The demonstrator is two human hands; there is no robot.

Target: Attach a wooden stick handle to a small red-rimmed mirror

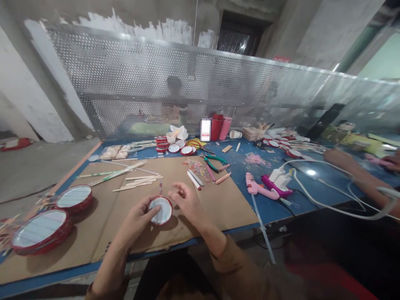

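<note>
**Two bare hands with a red-rimmed disc on a cardboard-covered worktable**

Nearest the viewer, at lower centre of the frame, the left hand [136, 218] grips a red-rimmed white round disc [160, 210], with the thumb laid across its white face and the fingers closed behind it. A thin striped stick [160, 188] projects from the disc's upper edge. The right hand [187, 204] is just beside the disc, its fingers [176, 193] loosely curled and gripping nothing. Both hands are above a brown cardboard sheet [218, 208]. At lower left stand stacks of red-rimmed discs [40, 231]. Flat wooden craft sticks [137, 180] lie beyond the hands. A pink hot glue gun [259, 186] rests on a blue table [240, 233] at centre right. At far right, a co-worker's forearm [353, 175] reaches in. A perforated metal panel [125, 75] closes the upper frame.
</note>
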